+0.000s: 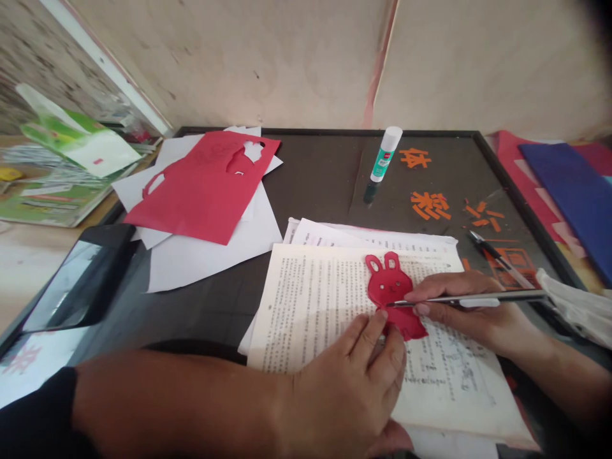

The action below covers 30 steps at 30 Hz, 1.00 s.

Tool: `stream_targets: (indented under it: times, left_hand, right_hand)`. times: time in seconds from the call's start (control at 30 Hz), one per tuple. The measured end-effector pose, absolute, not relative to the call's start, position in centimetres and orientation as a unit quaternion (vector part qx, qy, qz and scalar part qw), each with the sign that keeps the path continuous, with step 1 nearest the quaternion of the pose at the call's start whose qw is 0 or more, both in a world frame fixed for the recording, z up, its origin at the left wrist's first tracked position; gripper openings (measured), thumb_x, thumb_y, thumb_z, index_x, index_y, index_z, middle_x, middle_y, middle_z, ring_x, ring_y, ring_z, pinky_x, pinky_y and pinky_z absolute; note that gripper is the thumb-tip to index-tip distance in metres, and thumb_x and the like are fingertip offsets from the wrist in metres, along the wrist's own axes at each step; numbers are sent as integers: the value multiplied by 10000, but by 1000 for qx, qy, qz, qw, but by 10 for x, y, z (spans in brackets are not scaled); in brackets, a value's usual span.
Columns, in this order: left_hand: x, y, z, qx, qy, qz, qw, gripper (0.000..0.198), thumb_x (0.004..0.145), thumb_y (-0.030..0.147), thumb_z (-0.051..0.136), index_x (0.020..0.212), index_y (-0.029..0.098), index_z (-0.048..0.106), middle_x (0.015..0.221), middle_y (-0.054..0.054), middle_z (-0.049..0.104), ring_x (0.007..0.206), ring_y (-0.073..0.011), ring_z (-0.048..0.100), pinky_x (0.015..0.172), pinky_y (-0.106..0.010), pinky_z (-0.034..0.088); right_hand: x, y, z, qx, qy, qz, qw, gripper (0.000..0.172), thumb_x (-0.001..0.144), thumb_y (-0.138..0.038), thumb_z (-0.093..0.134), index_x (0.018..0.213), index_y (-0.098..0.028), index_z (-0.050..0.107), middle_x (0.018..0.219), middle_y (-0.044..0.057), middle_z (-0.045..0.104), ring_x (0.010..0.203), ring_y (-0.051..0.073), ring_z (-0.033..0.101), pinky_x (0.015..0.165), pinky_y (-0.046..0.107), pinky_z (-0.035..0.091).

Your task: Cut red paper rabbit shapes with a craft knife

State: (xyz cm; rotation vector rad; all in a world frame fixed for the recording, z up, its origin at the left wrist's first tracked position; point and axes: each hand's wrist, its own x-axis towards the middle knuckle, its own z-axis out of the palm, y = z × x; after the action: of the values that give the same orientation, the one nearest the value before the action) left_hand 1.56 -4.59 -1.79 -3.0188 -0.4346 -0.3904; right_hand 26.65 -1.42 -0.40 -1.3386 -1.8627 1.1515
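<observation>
A red paper rabbit (388, 287) with two upright ears lies on an open stack of printed pages (306, 306). My left hand (349, 376) presses its fingertips on the rabbit's lower part, hiding some of it. My right hand (459, 306) grips a slim metal craft knife (478, 298), whose tip rests at the rabbit's right edge. The thumb and fingers of that hand wrap the handle just behind the tip.
A dark cutting mat (315, 191) in a black frame holds a red sheet with cut-outs (201, 191) on white paper (205, 255), a glue stick (385, 159), orange paper characters (430, 205), and a pen (488, 252). A phone (81, 287) lies left; blue paper (568, 191) lies right.
</observation>
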Motion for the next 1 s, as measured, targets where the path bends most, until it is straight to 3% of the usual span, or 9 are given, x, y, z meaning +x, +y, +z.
stream_targets:
  times: [0.7,1.0]
  left_hand:
    - [15,-47,-19,-980,-147,-130,21,678,990,585,375,1297,17,583,1374,-218,528,1282,-433,479,1095,-511,316]
    - [16,-45,-17,-982,-151,-115,16,681,990,599,359,1309,39,578,1384,-207,517,1286,-418,478,1116,-512,260]
  right_hand:
    - [267,-15,-4,-498,-699,437,270,140,849,-308,712,958,-265,789,944,34,782,845,194,731,775,282,577]
    - [266,-14,-4,-485,-705,434,282,128,842,-277,714,943,-247,787,906,45,786,807,199,737,723,280,596]
